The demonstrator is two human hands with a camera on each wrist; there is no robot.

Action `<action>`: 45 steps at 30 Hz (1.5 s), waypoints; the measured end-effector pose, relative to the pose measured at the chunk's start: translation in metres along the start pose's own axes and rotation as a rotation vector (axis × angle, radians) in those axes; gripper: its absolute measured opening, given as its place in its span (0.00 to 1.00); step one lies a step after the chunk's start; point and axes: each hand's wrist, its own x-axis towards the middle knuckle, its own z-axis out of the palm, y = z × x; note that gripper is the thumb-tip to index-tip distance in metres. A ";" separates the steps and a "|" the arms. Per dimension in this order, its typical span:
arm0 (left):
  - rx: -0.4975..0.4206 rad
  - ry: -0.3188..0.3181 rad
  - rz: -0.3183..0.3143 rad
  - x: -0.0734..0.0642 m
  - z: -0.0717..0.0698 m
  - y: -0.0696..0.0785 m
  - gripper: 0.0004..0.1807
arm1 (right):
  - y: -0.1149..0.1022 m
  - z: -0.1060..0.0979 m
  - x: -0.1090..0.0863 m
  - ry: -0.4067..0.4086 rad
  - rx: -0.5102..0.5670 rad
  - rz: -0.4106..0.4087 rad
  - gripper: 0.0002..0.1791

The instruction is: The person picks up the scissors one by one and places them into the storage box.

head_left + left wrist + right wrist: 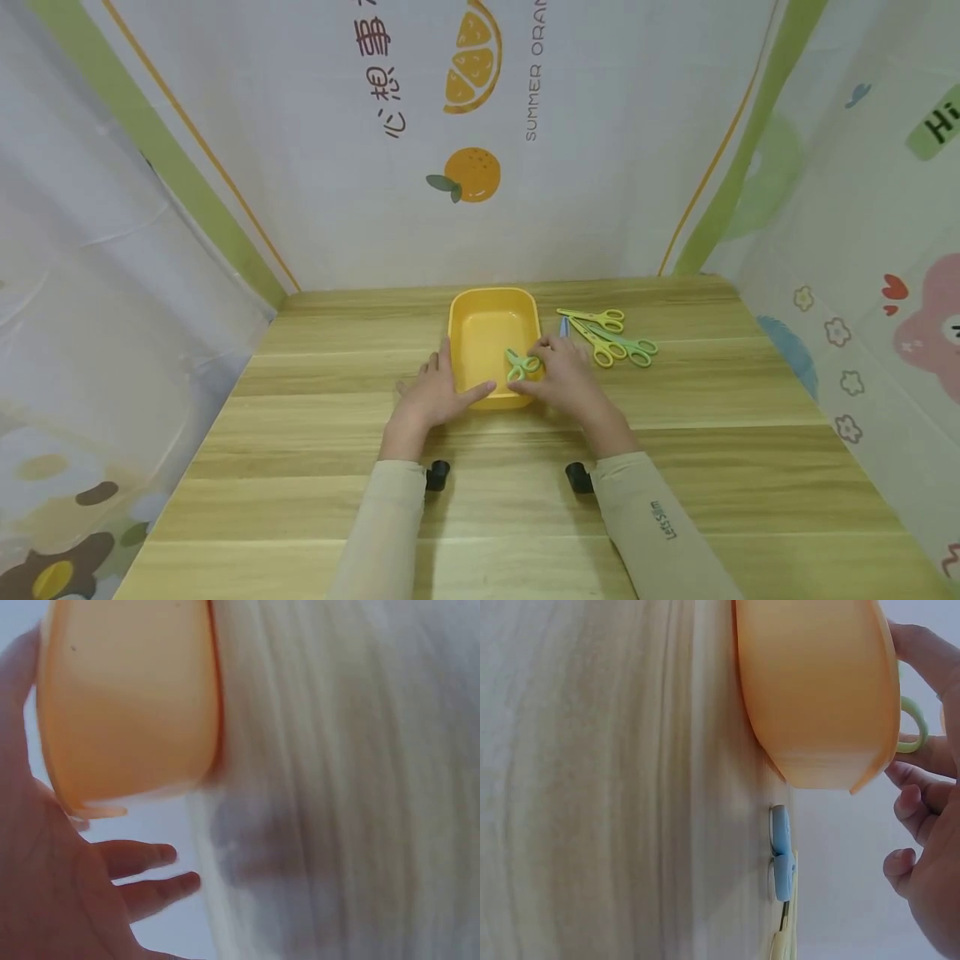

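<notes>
A yellow rectangular bin (491, 297) stands on the table between both hands. My left hand (433, 398) rests at its front left corner, thumb along the front rim and straight fingers by the left wall; the left wrist view shows these fingers (154, 896) stretched beside the bin (131, 697). At the right rim, my right hand (566, 375) holds small light-green scissors (522, 364) between thumb and fingers, over the bin. One ring handle of the green scissors (913, 724) shows above the rim in the right wrist view; the blades are hard to make out.
Right of the bin lie yellow scissors (611, 319), a second yellow pair (603, 350), green scissors (639, 350) and a partly hidden blue pair (564, 327). Black wrist mounts (437, 475) show near both sleeves. A printed curtain (600, 208) hangs behind the wooden table (495, 517).
</notes>
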 end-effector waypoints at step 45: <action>-0.060 -0.075 0.009 0.002 -0.003 -0.004 0.75 | 0.119 -0.106 -0.018 -0.051 -0.022 0.111 0.48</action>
